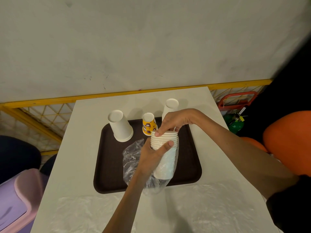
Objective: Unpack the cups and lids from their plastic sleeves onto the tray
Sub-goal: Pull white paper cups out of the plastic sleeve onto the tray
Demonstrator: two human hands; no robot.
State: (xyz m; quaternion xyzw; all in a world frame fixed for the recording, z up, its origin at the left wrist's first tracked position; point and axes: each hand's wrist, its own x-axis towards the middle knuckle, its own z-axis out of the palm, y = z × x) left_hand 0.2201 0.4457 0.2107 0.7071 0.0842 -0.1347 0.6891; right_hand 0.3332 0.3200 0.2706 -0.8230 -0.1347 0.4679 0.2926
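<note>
Over the middle of the tray, the left hand [151, 154] is wrapped round a stack of nested white paper cups [165, 160], gripping it just under the bunched rims with the thumb laid across the front. The right hand [175, 121] comes in from above, thumb pressed on the near side of the top rim and the other fingers curled over the far side, so both hands have hold of the same stack.

The stack sits mouth-up, tilted a bit, held above the tray surface. You can see a good handful of rolled rims layered at the top, plain white all the way down.

A crinkled clear plastic sleeve [131, 163] is bunched around the lower end of the stack and the left wrist.

Underneath is a dark brown rectangular plastic tray [106, 174]. Toward its back edge stand three upside-down cups: a tall white paper cup [120, 126] on the left, a small yellow printed paper cup [149, 124] in the middle, and another white paper cup [170, 106] partly hidden behind the right hand. The tray rests on a white table [70, 148].
</note>
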